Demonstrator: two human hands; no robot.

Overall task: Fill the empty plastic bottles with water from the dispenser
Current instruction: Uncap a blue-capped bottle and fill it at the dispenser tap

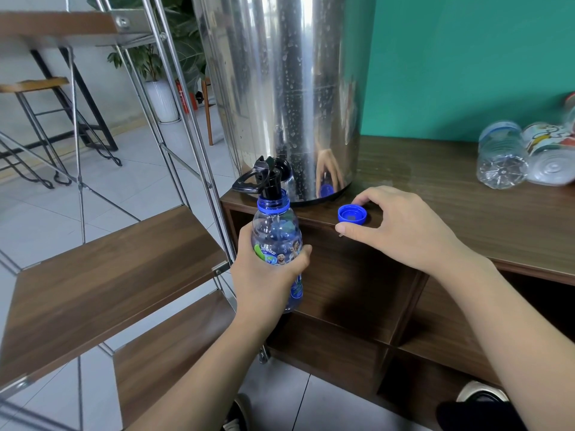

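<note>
My left hand (pixel 264 275) grips a clear blue-tinted plastic bottle (pixel 275 231) round its labelled middle. The bottle is upright with its open mouth right under the black tap (pixel 270 175) of the steel water dispenser (pixel 280 88). I cannot tell whether water is flowing. The bottle's blue cap (pixel 352 214) lies upside down on the wooden counter (pixel 451 197), just right of the tap. My right hand (pixel 401 225) rests on the counter, its thumb and curled fingers on either side of the cap.
Two empty clear bottles (pixel 501 157) (pixel 550 154) lie on their sides at the counter's far right, against the green wall. A metal-framed rack with wooden shelves (pixel 109 269) stands close on the left. Open cubbies sit under the counter.
</note>
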